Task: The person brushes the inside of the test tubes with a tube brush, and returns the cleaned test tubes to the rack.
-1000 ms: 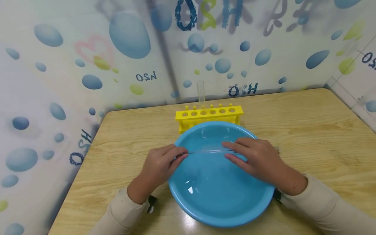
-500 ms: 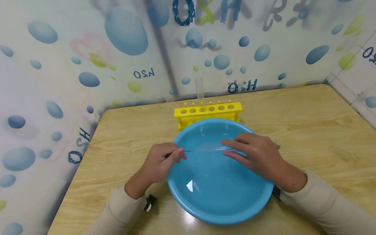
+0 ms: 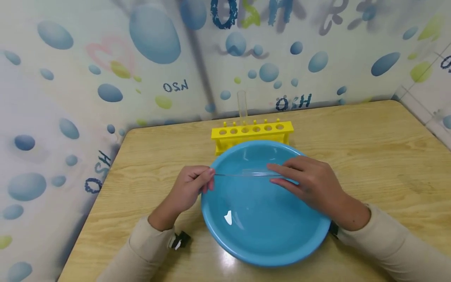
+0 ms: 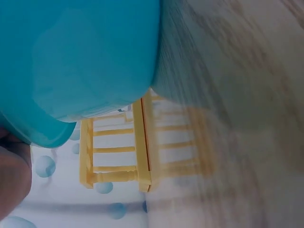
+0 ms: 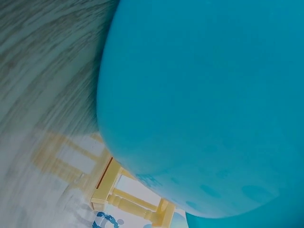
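Two hands share a clear tube (image 3: 256, 173) and a thin rod (image 3: 225, 175) above a blue basin (image 3: 267, 261) on a wooden table (image 3: 352, 137).
The left hand (image 3: 190, 186), near the basin's left rim, pinches the rod between thumb and finger; the right hand (image 3: 311, 182) grips the tube, its thumb and fingers on opposite sides and its far end hidden behind them. The rod runs almost level toward the tube, the opposed holds apparently keeping the two in line, while the position over the basin would let any drips fall inside. Whether the basin holds water is hard to tell. Just behind it, a yellow rack (image 3: 251, 135) keeps another tube (image 3: 242, 103) upright, seemingly placed there to leave the near side free for both arms.
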`<move>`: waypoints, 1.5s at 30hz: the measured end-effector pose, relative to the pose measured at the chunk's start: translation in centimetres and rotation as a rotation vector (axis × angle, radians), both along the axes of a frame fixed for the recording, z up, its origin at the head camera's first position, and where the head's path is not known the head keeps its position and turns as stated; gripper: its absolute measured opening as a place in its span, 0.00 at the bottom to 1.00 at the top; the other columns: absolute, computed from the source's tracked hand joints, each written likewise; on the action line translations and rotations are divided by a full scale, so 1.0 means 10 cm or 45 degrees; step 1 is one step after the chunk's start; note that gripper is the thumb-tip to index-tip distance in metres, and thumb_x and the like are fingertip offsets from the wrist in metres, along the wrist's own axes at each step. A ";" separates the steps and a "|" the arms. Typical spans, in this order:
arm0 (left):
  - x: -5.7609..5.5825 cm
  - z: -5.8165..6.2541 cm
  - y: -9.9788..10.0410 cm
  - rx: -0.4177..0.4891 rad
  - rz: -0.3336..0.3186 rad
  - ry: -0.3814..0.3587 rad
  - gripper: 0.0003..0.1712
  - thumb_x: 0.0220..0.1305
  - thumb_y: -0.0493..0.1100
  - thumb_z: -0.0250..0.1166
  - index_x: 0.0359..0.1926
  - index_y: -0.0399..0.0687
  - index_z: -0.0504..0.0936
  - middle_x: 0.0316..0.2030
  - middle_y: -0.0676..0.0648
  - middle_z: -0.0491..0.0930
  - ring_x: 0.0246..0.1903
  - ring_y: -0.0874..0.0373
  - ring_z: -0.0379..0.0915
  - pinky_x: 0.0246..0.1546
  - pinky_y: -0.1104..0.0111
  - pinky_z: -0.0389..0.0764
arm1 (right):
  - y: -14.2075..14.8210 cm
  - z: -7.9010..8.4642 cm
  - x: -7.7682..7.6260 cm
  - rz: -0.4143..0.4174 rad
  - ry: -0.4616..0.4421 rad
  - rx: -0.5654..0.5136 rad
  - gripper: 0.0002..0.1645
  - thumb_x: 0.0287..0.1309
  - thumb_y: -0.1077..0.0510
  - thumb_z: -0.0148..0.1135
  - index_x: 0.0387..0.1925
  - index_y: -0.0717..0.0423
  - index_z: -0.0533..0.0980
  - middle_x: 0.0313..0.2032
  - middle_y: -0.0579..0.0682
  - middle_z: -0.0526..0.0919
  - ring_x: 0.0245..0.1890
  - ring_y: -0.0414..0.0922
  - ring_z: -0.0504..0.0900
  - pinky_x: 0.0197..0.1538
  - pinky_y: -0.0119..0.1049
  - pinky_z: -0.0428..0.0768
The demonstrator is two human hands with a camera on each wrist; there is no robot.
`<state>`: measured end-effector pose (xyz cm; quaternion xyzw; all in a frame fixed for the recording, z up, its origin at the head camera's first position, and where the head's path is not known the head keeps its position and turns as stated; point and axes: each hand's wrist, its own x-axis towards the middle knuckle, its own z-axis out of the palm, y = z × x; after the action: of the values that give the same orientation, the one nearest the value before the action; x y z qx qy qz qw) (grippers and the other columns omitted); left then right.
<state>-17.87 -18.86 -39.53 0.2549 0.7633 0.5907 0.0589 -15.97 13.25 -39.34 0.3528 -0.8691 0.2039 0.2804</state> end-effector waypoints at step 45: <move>0.04 0.22 -0.44 -0.012 0.035 0.177 0.23 0.76 0.32 0.47 0.19 0.41 0.71 0.16 0.48 0.64 0.16 0.57 0.58 0.18 0.64 0.63 | 0.01 -0.01 0.01 0.034 -0.050 -0.024 0.36 0.70 0.32 0.38 0.55 0.47 0.83 0.32 0.48 0.85 0.28 0.40 0.82 0.29 0.33 0.84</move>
<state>-17.46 -23.30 -37.29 0.2846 0.7716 0.5689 -0.0010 -15.90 13.40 -39.40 0.3577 -0.8677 0.2225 0.2637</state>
